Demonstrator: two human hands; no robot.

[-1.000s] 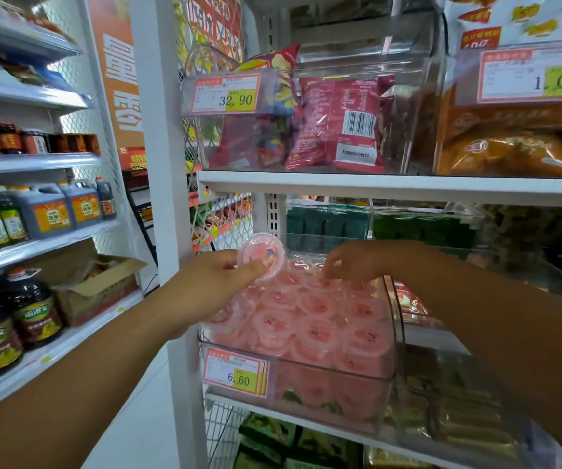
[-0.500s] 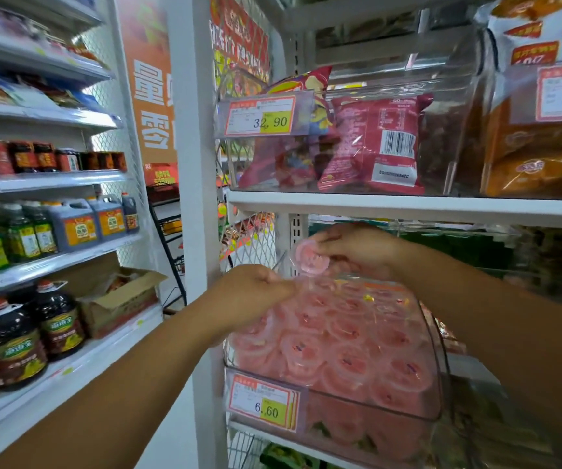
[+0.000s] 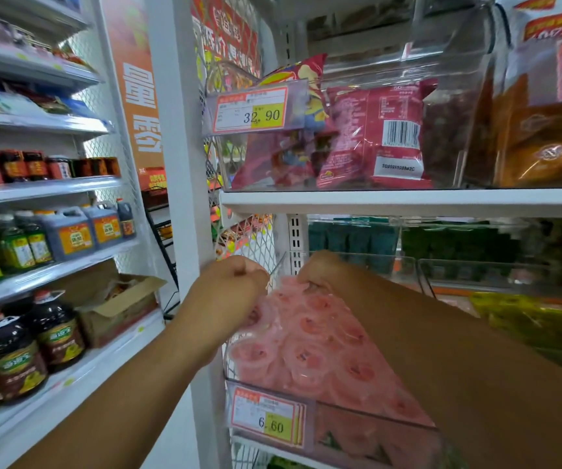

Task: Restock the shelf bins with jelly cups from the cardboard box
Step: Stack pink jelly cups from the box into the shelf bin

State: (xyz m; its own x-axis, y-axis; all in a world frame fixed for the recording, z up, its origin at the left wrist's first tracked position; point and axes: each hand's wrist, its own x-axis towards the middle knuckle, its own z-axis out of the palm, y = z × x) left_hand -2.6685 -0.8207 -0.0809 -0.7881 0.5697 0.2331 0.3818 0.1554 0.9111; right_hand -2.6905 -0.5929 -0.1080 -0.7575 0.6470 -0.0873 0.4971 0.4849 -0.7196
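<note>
White shelf (image 3: pixel 408 202) carrying clear bin (image 3: pixel 367 177) of red snack packets (image 3: pixel 374 133), orange packets (image 3: pixel 543 147) alongside

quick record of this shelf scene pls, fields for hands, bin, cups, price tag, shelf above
left hand: closed, at the bin's back left corner
right hand: fingers down on the rearmost cups
bin: clear plastic, nearly full
jelly cups: pink, sealed, packed in layers
price tag: 6.60, on the bin's front
shelf above: clear bins of red snack bags, tag 32.90
cardboard box: none seen near the hands
</note>
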